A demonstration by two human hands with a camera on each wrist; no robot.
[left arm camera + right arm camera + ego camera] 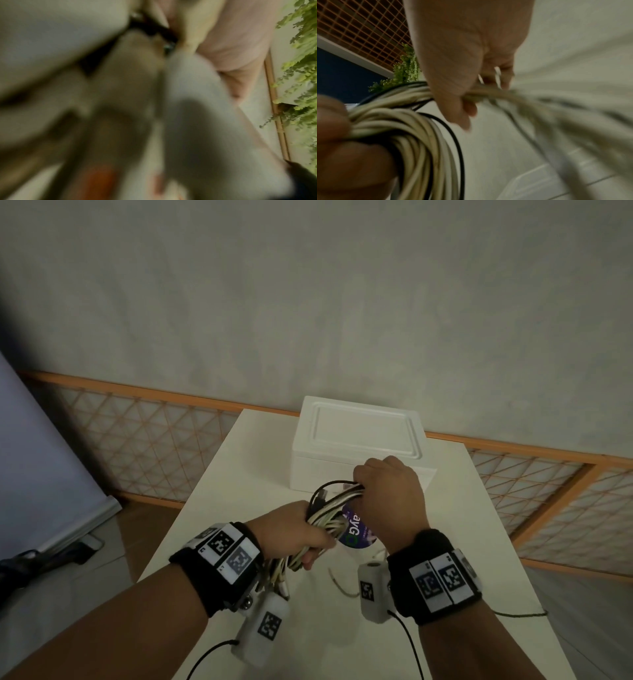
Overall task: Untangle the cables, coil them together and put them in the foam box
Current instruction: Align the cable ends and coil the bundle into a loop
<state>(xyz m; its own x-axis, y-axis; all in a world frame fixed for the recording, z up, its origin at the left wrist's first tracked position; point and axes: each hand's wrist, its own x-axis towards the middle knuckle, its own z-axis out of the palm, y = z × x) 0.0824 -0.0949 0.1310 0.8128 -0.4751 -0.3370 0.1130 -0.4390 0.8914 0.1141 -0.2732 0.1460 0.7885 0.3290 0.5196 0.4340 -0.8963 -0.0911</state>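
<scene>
Both hands grip the coiled cables (330,517) (white with some black) above the tabletop (219,508): left hand (291,534), right hand (390,498). Foam box (359,440) lidded behind.

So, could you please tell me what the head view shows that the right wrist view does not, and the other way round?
Only the head view shows the closed white foam box standing on the white table behind the hands, the purple round label under the bundle, and both wrist bands. Only the right wrist view shows the green plant and, close up, single black strands among the cream ones. Both show the coiled cable bundle gripped by the left hand and the right hand.
</scene>
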